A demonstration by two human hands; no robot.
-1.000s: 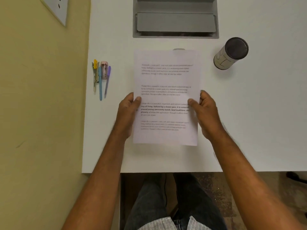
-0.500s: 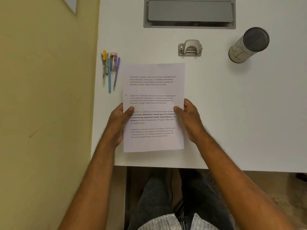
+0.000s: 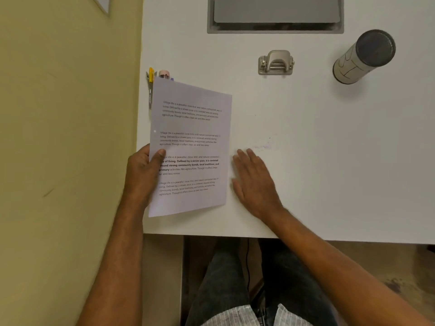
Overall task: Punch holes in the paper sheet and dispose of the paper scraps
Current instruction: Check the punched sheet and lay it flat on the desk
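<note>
My right hand (image 3: pixel 253 182) has just let go of the paper sheet (image 3: pixel 190 147); half a second ago both hands pinched it at its two long edges. Now the right hand lies open and flat on the tabletop (image 3: pixel 329 161), just beside the sheet's right edge, gripping nothing. My left hand (image 3: pixel 143 172) alone keeps its grip closed on the sheet, thumb on top at the left edge, fingers under it. The sheet has swung to the left side of the tabletop and sits tilted, its far corner now covering most of the pens (image 3: pixel 150 90) that were in plain view before.

One small hole (image 3: pixel 155 131) shows near the left edge, above my thumb. I see no second one; it may be hidden under the hand, I cannot tell.

The hole punch (image 3: pixel 275 63) stands far and to the right, well apart from the sheet, with the cylinder container (image 3: pixel 363 57) farther right again. A gray recessed tray (image 3: pixel 275 15) is at the far edge.

My reading: the punching step looks done or nearly so, and the freed right hand is placed to go for the hole punch, probably to empty its scraps.
</note>
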